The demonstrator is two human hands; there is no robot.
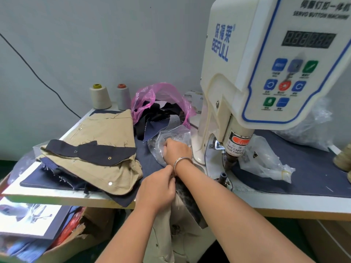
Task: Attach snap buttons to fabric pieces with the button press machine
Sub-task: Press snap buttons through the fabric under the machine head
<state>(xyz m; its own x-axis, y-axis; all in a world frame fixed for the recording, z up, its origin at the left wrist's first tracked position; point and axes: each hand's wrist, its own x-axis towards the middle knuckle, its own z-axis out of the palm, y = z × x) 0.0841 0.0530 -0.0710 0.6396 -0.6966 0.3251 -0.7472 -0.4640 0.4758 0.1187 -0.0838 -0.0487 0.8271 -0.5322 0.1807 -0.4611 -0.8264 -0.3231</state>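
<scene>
A white table (62,198) partly covered with dark blue cloth is set against a pale wall; two thread cones (100,96) are stood at its back. The button press machine (266,73) is cut off at the top and right. The right hand (177,149) is sunk into a clear plastic bag (171,135); its fingers are hidden, so their state cannot be told. A beige and dark fabric piece (182,202), hanging lengthwise over the table's front edge, is pinched by the left hand (158,188).
</scene>
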